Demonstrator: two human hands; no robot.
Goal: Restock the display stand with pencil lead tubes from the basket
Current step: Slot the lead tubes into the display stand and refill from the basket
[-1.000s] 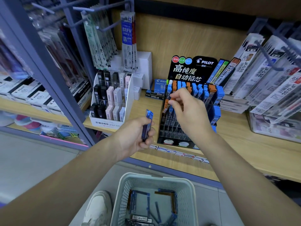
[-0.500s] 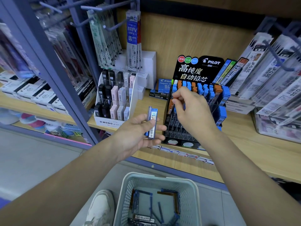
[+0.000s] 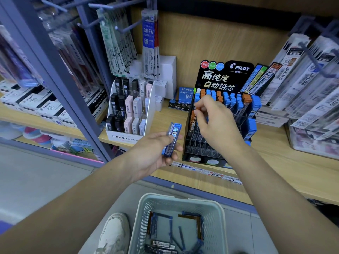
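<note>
On the wooden shelf (image 3: 297,173), far to the left, stood a white MONO stand (image 3: 128,114) with black and pink cases in tiers. Below it, on the floor, showed a white shoe (image 3: 113,233). The left grip (image 3: 156,154), a bare hand held palm up in front of the shelf edge, curled its fingers and thumb round a blue lead tube (image 3: 172,138) marked 0.7 HB, which stood nearly upright and clear of the shelf. Lower down sat the pale basket (image 3: 183,198), with more blue and brown-edged tubes lying loose on its bottom. Right of the blue tube stood the black Pilot display stand (image 3: 201,149), its upper rows filled with blue and orange tubes and its lower slots bare. The right grip (image 3: 216,125) reached over the stand's left side, fingertips pressed together on an orange lead tube (image 3: 192,119) at the stand's left edge. Farthest right hung packs of refills (image 3: 302,79).
</note>
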